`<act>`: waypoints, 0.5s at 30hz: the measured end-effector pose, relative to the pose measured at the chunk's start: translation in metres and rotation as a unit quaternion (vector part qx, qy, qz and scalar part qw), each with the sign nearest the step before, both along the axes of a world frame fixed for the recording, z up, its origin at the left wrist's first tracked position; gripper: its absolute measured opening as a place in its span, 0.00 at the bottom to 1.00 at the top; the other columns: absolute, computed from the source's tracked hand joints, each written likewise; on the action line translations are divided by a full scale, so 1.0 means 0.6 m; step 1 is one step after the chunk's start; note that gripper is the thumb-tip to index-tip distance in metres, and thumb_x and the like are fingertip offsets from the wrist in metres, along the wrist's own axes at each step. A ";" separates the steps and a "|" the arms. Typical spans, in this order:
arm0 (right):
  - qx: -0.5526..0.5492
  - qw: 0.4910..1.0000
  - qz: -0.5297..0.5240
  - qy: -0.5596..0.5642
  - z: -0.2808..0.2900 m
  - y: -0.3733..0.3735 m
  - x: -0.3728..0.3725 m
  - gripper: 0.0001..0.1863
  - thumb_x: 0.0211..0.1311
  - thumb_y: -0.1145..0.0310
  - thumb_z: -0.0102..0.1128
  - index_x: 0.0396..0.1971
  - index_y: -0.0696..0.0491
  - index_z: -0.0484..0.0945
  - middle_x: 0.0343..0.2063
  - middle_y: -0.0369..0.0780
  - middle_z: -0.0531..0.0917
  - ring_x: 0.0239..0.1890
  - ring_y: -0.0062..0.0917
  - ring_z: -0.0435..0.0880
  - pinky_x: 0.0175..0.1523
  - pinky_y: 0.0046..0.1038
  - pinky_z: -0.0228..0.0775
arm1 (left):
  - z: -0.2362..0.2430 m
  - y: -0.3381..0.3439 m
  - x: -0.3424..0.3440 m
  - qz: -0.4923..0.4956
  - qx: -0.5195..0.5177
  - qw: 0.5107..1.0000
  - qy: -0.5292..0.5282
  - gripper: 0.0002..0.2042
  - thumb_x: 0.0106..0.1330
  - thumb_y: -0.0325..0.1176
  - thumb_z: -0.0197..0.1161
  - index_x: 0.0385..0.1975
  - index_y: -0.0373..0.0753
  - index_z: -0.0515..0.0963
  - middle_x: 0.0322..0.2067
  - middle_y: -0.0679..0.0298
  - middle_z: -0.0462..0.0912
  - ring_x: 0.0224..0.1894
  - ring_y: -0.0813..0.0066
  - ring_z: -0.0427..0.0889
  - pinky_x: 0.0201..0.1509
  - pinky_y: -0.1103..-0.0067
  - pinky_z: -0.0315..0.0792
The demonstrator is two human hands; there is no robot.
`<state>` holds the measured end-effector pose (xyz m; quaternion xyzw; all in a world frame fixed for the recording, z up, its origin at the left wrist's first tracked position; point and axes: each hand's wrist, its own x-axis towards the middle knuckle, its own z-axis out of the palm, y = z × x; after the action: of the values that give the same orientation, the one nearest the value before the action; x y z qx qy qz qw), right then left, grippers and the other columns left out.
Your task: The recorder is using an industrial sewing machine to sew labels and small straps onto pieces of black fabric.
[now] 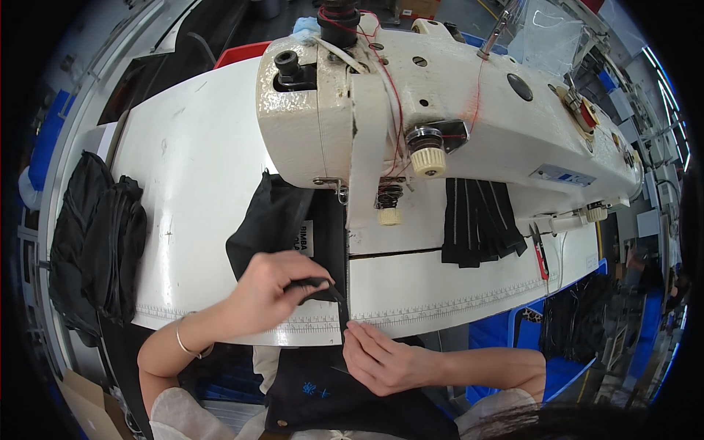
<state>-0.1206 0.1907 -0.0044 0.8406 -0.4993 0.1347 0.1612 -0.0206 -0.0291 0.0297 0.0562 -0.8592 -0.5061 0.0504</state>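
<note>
A black fabric piece with a white printed label lies left of the needle area of a white sewing machine. Along its right edge a black zipper strip runs from under the machine head to the table's front edge. My left hand, wearing a bangle, is closed on a folded edge of the black fabric, just left of the strip. At the front edge my right hand pinches the strip's near end. The exact spot under the needle is hidden by the machine head.
Stacked black fabric sits at the table's left edge. Several black strips lie right of the needle, near red-handled thread snips. A printed ruler follows the front of the white table. A blue bin stands below right.
</note>
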 end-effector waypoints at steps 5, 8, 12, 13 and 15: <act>0.002 1.000 0.003 0.026 -0.003 0.008 0.002 0.15 0.48 0.65 0.51 0.30 0.62 0.77 0.34 0.47 0.80 0.43 0.40 0.81 0.53 0.36 0.72 | 0.045 -0.108 -0.038 0.271 0.202 0.940 0.041 0.06 0.63 0.29 0.61 0.31 0.33 0.79 0.28 0.67 0.82 0.30 0.84 0.78 0.39 0.85 0.72; 0.000 1.000 -0.003 0.015 -0.002 0.009 0.001 0.15 0.49 0.66 0.51 0.30 0.62 0.77 0.35 0.47 0.80 0.43 0.40 0.80 0.53 0.35 0.72 | 0.075 -0.170 -0.055 0.313 0.218 0.923 0.051 0.08 0.64 0.31 0.59 0.33 0.32 0.78 0.27 0.64 0.82 0.26 0.82 0.80 0.31 0.88 0.75; 0.001 1.000 0.000 0.016 0.001 0.004 0.003 0.15 0.49 0.66 0.51 0.30 0.62 0.77 0.35 0.47 0.79 0.43 0.39 0.80 0.53 0.35 0.72 | 0.103 -0.162 -0.049 0.258 0.217 0.941 0.012 0.07 0.64 0.31 0.59 0.32 0.32 0.78 0.28 0.64 0.82 0.27 0.83 0.80 0.34 0.88 0.74; 0.006 1.000 -0.001 0.016 0.000 0.005 0.003 0.15 0.49 0.66 0.51 0.30 0.62 0.77 0.35 0.47 0.79 0.43 0.39 0.80 0.53 0.35 0.72 | 0.113 -0.147 -0.043 0.226 0.150 0.962 0.027 0.07 0.64 0.30 0.58 0.33 0.32 0.78 0.28 0.65 0.82 0.28 0.83 0.79 0.36 0.88 0.73; 0.004 1.000 -0.003 0.012 -0.003 0.006 0.004 0.15 0.49 0.66 0.51 0.31 0.62 0.77 0.35 0.47 0.79 0.43 0.39 0.80 0.54 0.35 0.71 | 0.126 -0.111 -0.027 0.172 0.043 0.983 0.043 0.07 0.65 0.28 0.57 0.34 0.30 0.78 0.29 0.64 0.82 0.30 0.83 0.79 0.37 0.88 0.72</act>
<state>-0.1184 0.1945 -0.0060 0.8415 -0.5001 0.1218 0.1642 -0.0366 -0.0957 0.1051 0.1837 -0.8114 -0.5279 0.1710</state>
